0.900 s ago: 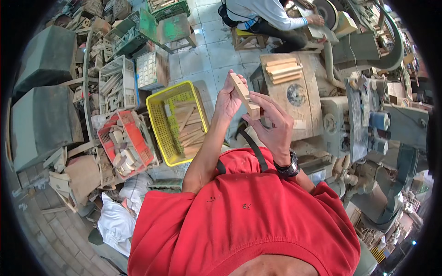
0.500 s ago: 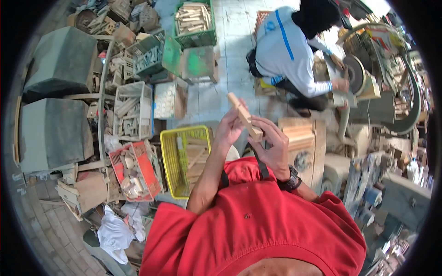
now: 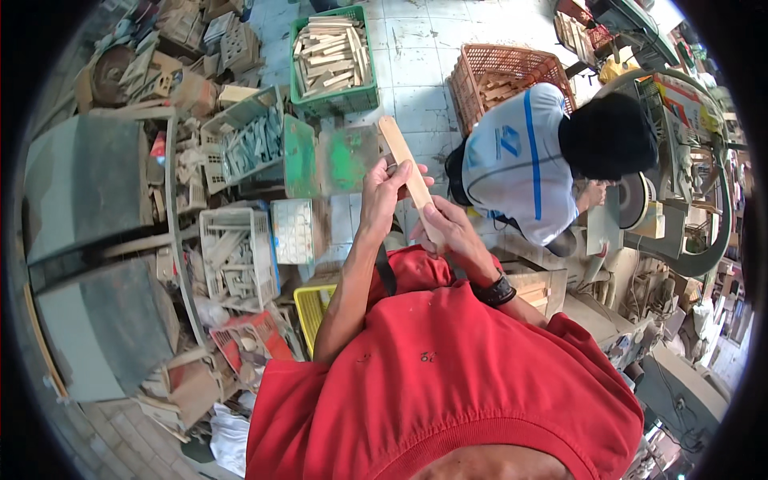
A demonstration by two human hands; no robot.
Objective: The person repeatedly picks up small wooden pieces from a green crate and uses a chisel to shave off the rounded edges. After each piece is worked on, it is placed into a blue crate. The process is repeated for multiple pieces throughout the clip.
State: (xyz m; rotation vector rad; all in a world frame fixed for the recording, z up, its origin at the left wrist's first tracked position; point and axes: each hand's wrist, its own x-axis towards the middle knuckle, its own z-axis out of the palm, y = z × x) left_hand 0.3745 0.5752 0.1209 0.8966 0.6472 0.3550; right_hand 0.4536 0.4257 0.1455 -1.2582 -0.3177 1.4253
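A flat, pale wooden strip (image 3: 412, 180) with a rounded far end is held between my two hands, slanting from far left to near right. My left hand (image 3: 382, 192) grips it around the middle, thumb lying on the upper face. Closer to me, my right hand (image 3: 456, 232) pinches the near end, with the thumb on top and the fingers beneath. A dark watch (image 3: 496, 291) is on my right wrist. The strip's underside is hidden.
A green crate (image 3: 336, 104) of wooden strips stands ahead, an orange crate (image 3: 472, 76) to its right. At the right, a person in a white shirt (image 3: 512, 168) bends beside a grinding wheel (image 3: 634, 200). A yellow crate (image 3: 308, 316) is near my left forearm.
The strip has turned so its broad face shows, and both hands have shifted their hold on it. My view has tilted forward, and the other person leans lower toward the wheel.
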